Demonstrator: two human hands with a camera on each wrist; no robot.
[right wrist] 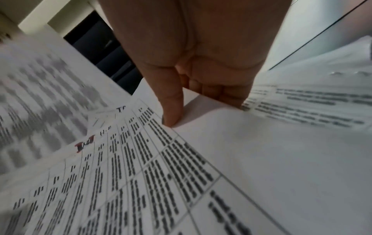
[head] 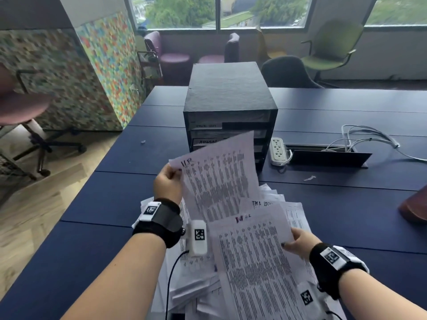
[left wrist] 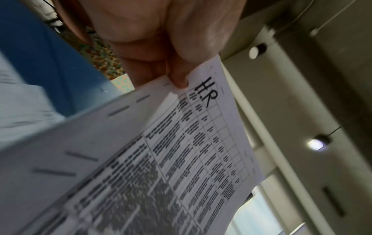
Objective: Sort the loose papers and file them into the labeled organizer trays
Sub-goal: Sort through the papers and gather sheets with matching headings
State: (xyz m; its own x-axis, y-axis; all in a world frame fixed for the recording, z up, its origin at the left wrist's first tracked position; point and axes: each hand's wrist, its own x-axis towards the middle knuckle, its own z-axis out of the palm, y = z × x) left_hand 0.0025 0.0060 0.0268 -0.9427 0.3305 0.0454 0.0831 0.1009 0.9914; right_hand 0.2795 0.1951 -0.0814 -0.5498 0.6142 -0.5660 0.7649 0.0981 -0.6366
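Observation:
My left hand (head: 169, 181) pinches the top left corner of a printed sheet marked "H.R" (head: 219, 179), raised and tilted in front of the black organizer (head: 228, 112). The left wrist view shows that sheet (left wrist: 201, 143) with a second page behind it, thumb on the corner. My right hand (head: 298, 243) grips the right edge of another table sheet marked "H-R" (head: 251, 255), thumb on top and fingers under (right wrist: 173, 111). Both hover over a loose paper pile (head: 291, 211) on the dark blue table (head: 104, 239). A "TAX" sheet (head: 261, 203) peeks between them.
The organizer's trays carry handwritten labels, one reading "ADMIN" (head: 206, 142). A white power strip (head: 278, 151), a cable slot and white cables (head: 369, 137) lie right of it. A brown object (head: 413, 209) sits at the table's right edge. Chairs stand behind and left.

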